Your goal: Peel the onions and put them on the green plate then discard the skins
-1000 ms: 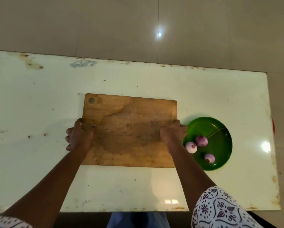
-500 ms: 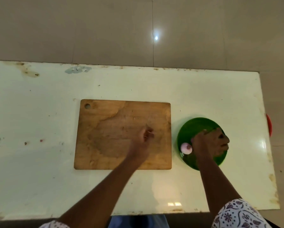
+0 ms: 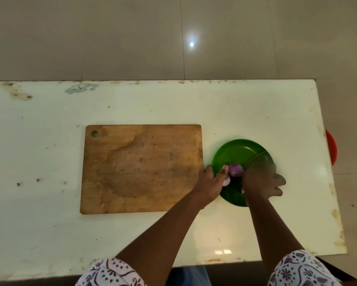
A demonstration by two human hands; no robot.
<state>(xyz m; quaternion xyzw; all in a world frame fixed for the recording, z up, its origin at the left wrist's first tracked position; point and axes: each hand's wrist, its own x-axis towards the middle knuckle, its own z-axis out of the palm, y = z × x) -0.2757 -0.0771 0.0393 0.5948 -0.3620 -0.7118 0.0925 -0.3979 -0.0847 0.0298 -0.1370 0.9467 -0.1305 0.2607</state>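
- The green plate (image 3: 238,148) lies at 3 o'clock of the cutting board (image 3: 142,168); no skins show there, so peeling and discarding look done
- The left hand (image 3: 211,183) grips the pale onion (image 3: 227,181) at the plate's 8 o'clock, just beside the purple onion (image 3: 235,169)
- The right hand (image 3: 262,184) is blurred, so I cannot tell its grip

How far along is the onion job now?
Done: a purple onion lies on the green plate; peeled or not, unclear. In hand: left hand touches a pale onion, right hand hovers blurred over the plate. Left: no skins show on the cutting board; discarding cannot be judged.
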